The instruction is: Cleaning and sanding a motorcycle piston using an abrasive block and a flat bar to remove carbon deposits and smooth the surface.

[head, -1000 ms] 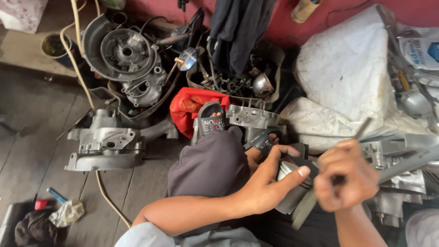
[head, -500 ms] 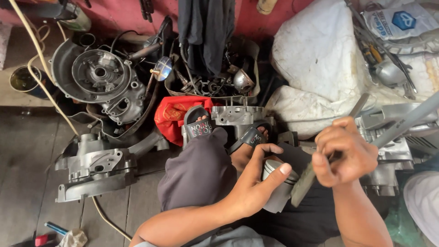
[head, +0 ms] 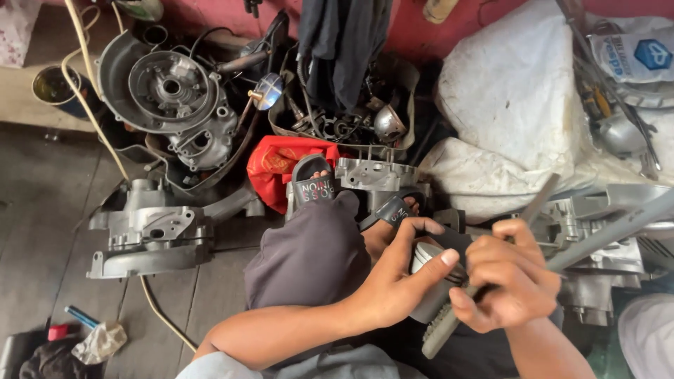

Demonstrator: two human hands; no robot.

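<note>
My left hand (head: pixel 400 277) is wrapped around a grey cylindrical metal part (head: pixel 430 270) held over my lap, thumb across its top. My right hand (head: pixel 509 284) grips a long flat metal file (head: pixel 484 274) that slants from lower left to upper right, resting against the part. My knee in dark trousers (head: pixel 309 256) rises just left of the hands. My feet in black sandals (head: pixel 312 184) rest on the floor ahead.
Grey engine case halves lie on the wooden floor at left (head: pixel 151 231) and upper left (head: pixel 168 95). A red bag (head: pixel 277 165), a tray of small parts (head: pixel 351 123), white sacks (head: pixel 512 105) and another engine block (head: pixel 597 245) at right crowd the space.
The view has shifted slightly. My hands stay on the part and the file, with the right hand and file moved a little along the part.
</note>
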